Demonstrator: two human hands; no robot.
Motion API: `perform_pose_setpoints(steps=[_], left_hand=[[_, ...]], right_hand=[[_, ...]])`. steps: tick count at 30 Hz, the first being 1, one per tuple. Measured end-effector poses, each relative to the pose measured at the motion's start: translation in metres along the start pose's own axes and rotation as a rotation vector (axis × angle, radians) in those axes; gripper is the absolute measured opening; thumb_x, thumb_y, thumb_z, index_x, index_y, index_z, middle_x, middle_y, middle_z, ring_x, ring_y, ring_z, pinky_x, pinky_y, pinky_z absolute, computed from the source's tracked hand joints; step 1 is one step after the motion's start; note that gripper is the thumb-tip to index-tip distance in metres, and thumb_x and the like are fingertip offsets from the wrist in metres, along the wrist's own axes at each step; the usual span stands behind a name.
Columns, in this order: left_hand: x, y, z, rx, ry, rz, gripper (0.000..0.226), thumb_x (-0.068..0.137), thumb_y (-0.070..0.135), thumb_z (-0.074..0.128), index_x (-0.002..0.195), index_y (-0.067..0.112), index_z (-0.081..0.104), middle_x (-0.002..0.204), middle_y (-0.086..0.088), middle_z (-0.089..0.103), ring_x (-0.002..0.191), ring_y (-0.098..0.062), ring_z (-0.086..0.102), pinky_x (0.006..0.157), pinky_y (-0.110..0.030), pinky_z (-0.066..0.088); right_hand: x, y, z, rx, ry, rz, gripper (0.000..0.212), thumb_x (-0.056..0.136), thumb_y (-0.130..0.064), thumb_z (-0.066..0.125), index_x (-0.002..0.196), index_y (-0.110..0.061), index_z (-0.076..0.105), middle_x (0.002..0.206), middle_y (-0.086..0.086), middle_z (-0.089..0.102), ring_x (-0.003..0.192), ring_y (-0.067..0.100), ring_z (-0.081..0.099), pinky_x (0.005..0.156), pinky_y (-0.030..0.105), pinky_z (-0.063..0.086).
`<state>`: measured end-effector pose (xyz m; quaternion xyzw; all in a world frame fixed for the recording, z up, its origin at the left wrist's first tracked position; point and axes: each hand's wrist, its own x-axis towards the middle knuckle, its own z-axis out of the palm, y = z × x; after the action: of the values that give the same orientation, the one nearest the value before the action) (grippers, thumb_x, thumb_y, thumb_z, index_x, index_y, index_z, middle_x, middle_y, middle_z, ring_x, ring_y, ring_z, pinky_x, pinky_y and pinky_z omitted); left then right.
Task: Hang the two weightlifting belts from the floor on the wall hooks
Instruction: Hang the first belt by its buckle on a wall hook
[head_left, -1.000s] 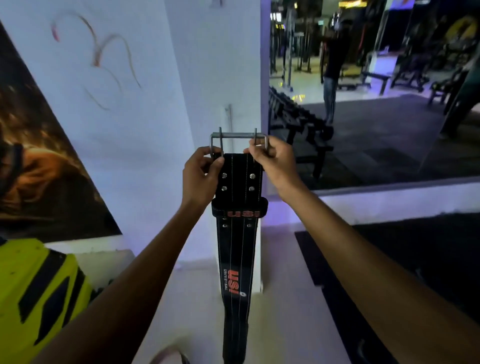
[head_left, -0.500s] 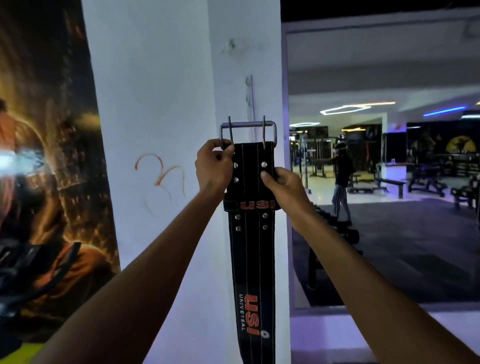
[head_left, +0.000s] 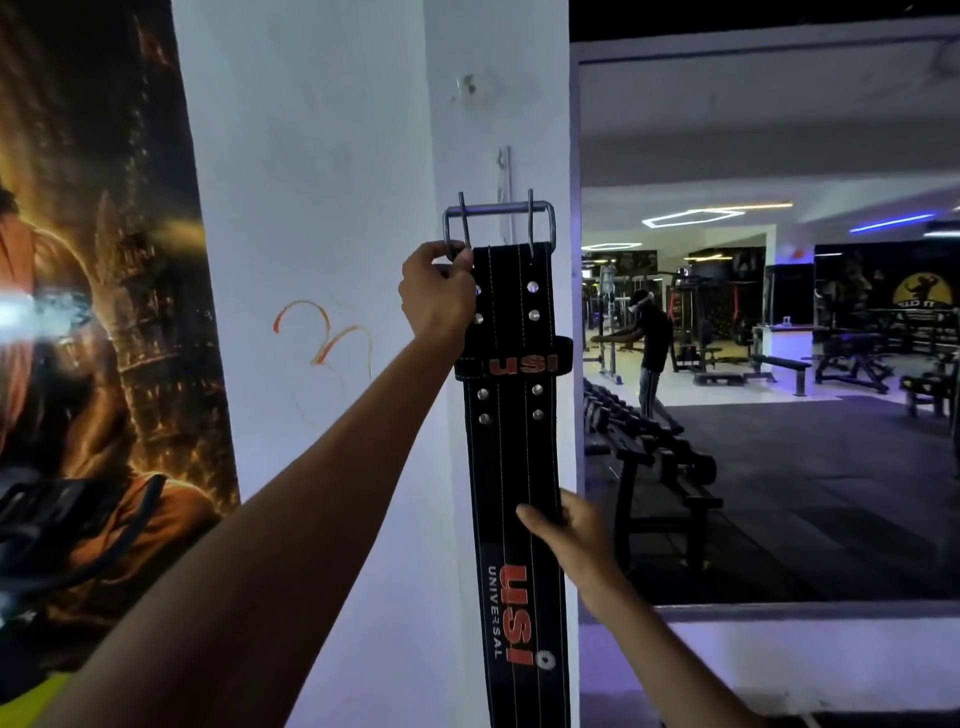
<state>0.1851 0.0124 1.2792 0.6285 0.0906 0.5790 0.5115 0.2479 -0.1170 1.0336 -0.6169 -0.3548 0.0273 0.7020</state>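
Observation:
A black weightlifting belt (head_left: 511, 441) with red USI lettering hangs upright against the white pillar (head_left: 322, 208). Its steel buckle (head_left: 498, 213) is at the top, just below a small metal wall hook (head_left: 503, 158); the buckle does not reach the hook. My left hand (head_left: 439, 296) grips the belt's top left corner at the buckle. My right hand (head_left: 574, 530) holds the belt's right edge lower down, thumb across its front. A second hook or fixing (head_left: 467, 85) sits higher on the pillar. Only one belt is in view.
A large dark poster (head_left: 93, 312) covers the wall to the left. To the right, a mirror (head_left: 779, 322) shows a dumbbell rack (head_left: 649, 447), benches and a person standing in the gym. A yellow object (head_left: 36, 699) shows at the bottom left.
The belt has risen along the pillar toward the hook. My right hand left the buckle end and slid down to the belt's middle right edge. My left hand kept its grip.

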Motion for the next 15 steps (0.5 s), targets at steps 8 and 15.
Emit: perform_pose_setpoints(steps=[8,15], left_hand=[[-0.001,-0.013,0.002,0.014,0.012,-0.044,0.011,0.096,0.020,0.065,0.105,0.016,0.070,0.077,-0.004,0.072,0.060,-0.020,0.066,0.065,-0.046,0.065],[-0.004,-0.012,0.008,0.020,-0.025,-0.015,0.016,0.098,0.019,0.064,0.112,0.014,0.070,0.078,-0.004,0.072,0.062,-0.019,0.066,0.058,-0.034,0.060]], right_hand=[[-0.023,0.039,-0.017,-0.086,-0.139,0.192,0.016,0.078,-0.014,0.080,0.091,-0.017,0.071,0.077,-0.010,0.077,0.077,0.006,0.072,0.066,0.013,0.053],[0.042,-0.047,-0.006,0.097,0.107,-0.051,0.023,0.082,-0.016,0.077,0.100,-0.002,0.071,0.091,0.004,0.076,0.081,0.008,0.070,0.074,0.015,0.055]])
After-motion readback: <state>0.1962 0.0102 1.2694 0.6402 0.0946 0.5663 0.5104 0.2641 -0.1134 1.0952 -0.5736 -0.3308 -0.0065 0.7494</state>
